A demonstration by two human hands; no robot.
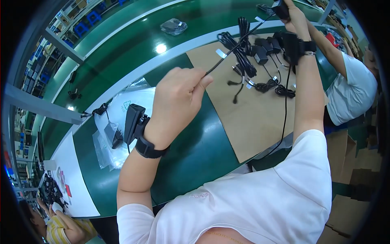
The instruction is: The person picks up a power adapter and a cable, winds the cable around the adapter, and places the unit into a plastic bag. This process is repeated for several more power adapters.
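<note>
My left hand [178,97] is closed on a black cable [227,54] with white label tags, above the green table. The cable stretches up and right to a black power adapter [280,9], which my right hand [295,18] grips at the far right. Under the cable, a brown cardboard sheet [248,130] carries several bundled black cables [243,61] and black adapters [260,54]. Each wrist wears a black strapped device; the left one [135,122] is plainly seen.
Left of me, clear plastic bags [122,110] lie on the table, one with a black adapter [115,136]. A bagged item [174,27] rests on the far green surface. Co-workers sit at right [353,85] and lower left [67,229]. Grey metal posts [40,105] stand at left.
</note>
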